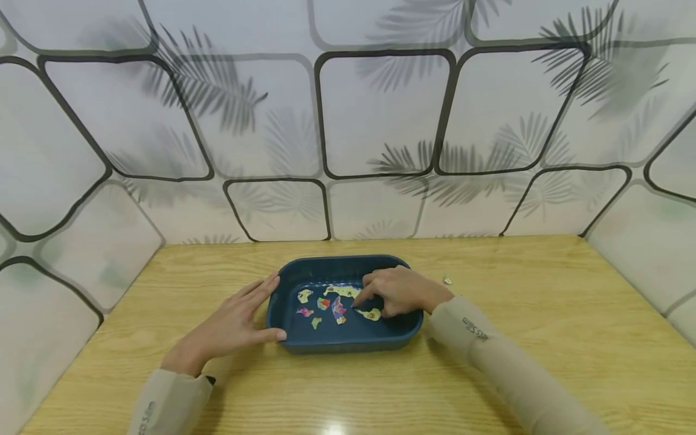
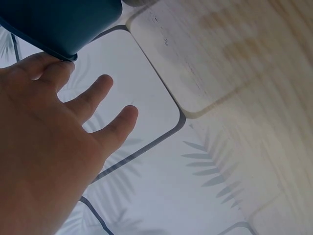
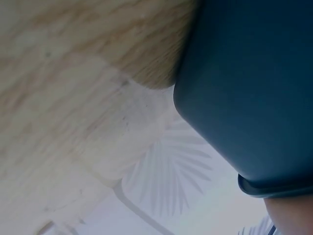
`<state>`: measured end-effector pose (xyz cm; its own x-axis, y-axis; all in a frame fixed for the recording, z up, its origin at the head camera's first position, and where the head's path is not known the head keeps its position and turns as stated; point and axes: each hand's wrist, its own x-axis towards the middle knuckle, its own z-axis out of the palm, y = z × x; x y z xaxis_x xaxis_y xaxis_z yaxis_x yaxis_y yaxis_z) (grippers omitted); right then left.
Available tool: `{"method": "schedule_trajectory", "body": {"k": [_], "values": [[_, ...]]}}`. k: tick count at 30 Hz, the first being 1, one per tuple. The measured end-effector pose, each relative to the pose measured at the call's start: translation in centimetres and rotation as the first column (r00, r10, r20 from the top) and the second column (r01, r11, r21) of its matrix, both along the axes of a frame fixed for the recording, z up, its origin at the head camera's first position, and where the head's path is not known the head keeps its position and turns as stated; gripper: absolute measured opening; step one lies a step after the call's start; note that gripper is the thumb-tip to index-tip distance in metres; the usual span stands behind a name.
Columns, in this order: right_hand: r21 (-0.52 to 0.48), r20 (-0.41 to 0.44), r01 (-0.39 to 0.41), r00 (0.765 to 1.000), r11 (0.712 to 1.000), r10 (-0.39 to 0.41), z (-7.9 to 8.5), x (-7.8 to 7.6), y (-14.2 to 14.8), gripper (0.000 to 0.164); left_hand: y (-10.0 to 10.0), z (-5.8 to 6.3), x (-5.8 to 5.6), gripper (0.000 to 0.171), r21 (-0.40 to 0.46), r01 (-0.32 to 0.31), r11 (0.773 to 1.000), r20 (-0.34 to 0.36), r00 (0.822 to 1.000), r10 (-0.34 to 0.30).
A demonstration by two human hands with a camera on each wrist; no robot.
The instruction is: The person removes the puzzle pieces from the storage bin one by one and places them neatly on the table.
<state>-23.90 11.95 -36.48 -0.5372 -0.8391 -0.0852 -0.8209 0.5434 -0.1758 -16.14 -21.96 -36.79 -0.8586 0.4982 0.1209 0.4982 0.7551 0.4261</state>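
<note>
A dark blue, shallow tray (image 1: 348, 347) with rounded corners sits on the table. Several small, irregular, colourful flat pieces (image 1: 338, 311) lie spread over its floor, with a pale yellow strip (image 1: 342, 291) at the back. My left hand (image 1: 234, 323) rests at the tray's left end, fingers spread, fingertips and thumb touching the rim; the left wrist view shows that hand (image 2: 54, 132) against the rim. Over the tray's right end reaches my right hand (image 1: 399, 290), its index finger pointing down at the floor beside a yellow piece (image 1: 372, 314). The right wrist view shows mostly the tray's outer wall (image 3: 249, 98).
A tiny scrap (image 1: 447, 281) lies on the wooden table (image 1: 544, 314) to the right of the tray. A patterned white fabric backdrop (image 1: 380, 121) stands behind the table and along both sides.
</note>
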Motion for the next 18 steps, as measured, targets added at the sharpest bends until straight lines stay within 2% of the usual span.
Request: {"method": "schedule_trajectory", "body": {"k": [8, 18], "values": [[0.016, 0.023, -0.009, 1.0, 1.0, 0.009, 0.09, -0.01, -0.05, 0.059, -0.04, -0.13, -0.12, 0.101, 0.009, 0.002, 1.0, -0.004, 1.0, -0.002], [0.039, 0.029, -0.016, 0.999, 0.999, 0.015, 0.21, 0.04, -0.13, 0.049, 0.02, 0.05, -0.01, 0.101, 0.01, -0.005, 1.0, 0.012, 1.0, 0.004]]}}
